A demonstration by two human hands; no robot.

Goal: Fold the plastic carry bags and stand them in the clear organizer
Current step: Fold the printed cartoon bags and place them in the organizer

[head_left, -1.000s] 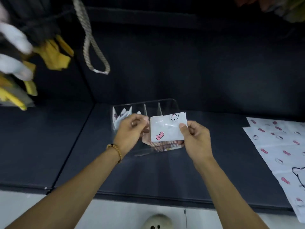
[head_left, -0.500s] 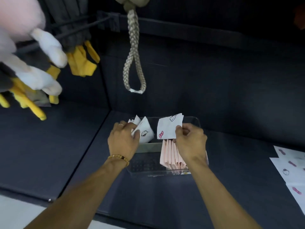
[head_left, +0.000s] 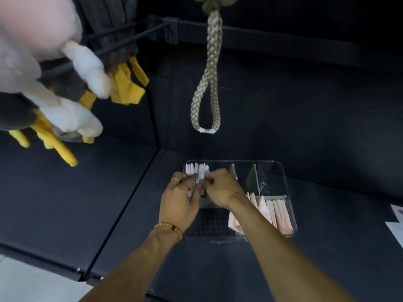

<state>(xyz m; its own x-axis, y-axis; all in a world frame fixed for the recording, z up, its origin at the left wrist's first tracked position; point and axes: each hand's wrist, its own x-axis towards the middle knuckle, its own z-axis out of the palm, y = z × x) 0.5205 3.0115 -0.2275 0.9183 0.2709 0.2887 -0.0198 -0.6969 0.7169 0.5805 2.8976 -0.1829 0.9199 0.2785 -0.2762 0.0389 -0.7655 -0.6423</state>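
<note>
A clear organizer [head_left: 283, 177] sits on the dark shelf, split into compartments by dividers. White folded bags [head_left: 197, 170] stand in its far left compartment. Pink folded bags [head_left: 280, 216] stand in the near right compartment. My left hand [head_left: 177, 201] and my right hand [head_left: 221, 188] meet over the far left compartment, fingers pinched on a white folded bag that is pushed down among the others. Most of that bag is hidden by my fingers.
A braided rope loop [head_left: 206, 90] hangs above the organizer. Plush toys with yellow feet [head_left: 65, 99] hang at upper left. Flat printed bags [head_left: 395, 219] lie at the right edge. A dark back wall stands behind the organizer.
My right hand has carried the white folded bag left and down into the far left compartment. My left hand stays at that stack. The view has tilted upward.
</note>
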